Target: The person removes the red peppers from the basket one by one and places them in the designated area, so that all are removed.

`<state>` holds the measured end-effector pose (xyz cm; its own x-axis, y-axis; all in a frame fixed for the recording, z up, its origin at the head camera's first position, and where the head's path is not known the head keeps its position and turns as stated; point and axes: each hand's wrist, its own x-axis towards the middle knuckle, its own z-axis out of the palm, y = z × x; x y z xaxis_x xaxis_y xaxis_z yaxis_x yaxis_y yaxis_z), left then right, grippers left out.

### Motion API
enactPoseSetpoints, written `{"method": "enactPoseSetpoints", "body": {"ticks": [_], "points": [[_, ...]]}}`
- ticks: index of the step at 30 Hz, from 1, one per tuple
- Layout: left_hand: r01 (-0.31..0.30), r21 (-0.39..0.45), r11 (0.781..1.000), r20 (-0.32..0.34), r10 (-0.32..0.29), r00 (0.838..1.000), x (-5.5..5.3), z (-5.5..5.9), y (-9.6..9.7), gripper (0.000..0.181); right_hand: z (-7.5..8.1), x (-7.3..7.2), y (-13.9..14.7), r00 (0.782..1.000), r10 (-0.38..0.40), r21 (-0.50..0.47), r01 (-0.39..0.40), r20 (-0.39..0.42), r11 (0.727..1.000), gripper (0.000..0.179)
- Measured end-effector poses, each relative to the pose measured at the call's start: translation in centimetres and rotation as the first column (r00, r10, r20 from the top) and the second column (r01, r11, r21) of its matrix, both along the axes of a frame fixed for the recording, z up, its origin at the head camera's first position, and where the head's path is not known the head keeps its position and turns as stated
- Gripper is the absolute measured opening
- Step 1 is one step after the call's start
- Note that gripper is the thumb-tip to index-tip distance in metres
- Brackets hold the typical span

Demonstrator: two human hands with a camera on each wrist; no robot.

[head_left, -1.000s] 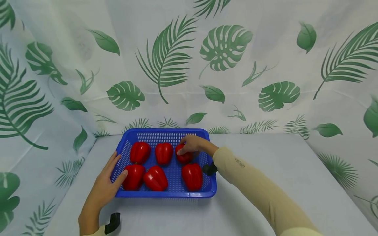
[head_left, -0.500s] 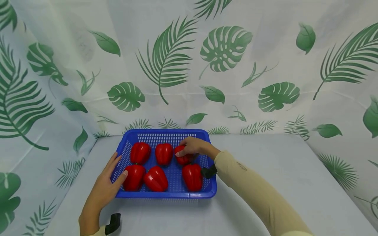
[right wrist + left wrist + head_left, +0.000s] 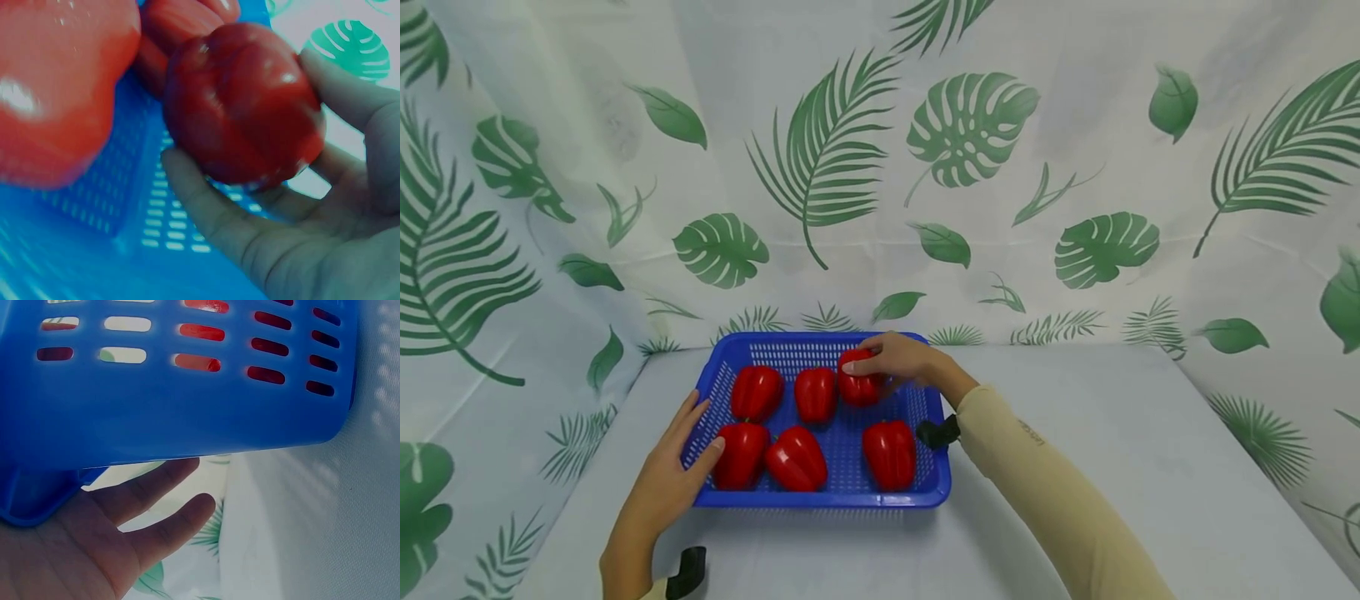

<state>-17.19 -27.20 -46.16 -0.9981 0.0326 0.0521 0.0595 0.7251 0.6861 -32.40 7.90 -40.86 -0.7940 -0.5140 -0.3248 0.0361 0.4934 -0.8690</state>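
Note:
A blue plastic basket with slotted walls holds several red bell peppers. My right hand grips one red bell pepper at the basket's back right; in the right wrist view the thumb and fingers wrap the glossy pepper from opposite sides, over the slotted wall. My left hand holds the basket's left rim, thumb over the inner side beside a front-left bell pepper. Two fingers stretch out along the basket's outside in the left wrist view. The left thumb is hidden there.
Other bell peppers lie in the basket: back left, back middle, front middle and front right. The basket stands on a pale table before a leaf-patterned curtain.
My right hand has raised the back-right bell pepper and shifted it slightly left and toward the back, close to the middle one. The left hand stays on the rim.

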Motion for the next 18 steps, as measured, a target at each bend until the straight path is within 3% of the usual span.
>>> {"method": "enactPoseSetpoints", "body": {"ticks": [7,18], "points": [[0.010,-0.001,1.000,-0.014,-0.010,1.000,0.0,0.1,0.1,0.077,1.0,0.1,1.5,1.000,-0.001,-0.107,-0.001,-0.016,0.994,0.052],[0.005,-0.015,1.000,-0.014,-0.005,1.000,0.2,0.1,0.2,0.076,1.4,0.3,3.2,0.999,-0.025,-0.142,0.018,-0.047,0.990,0.053]]}}
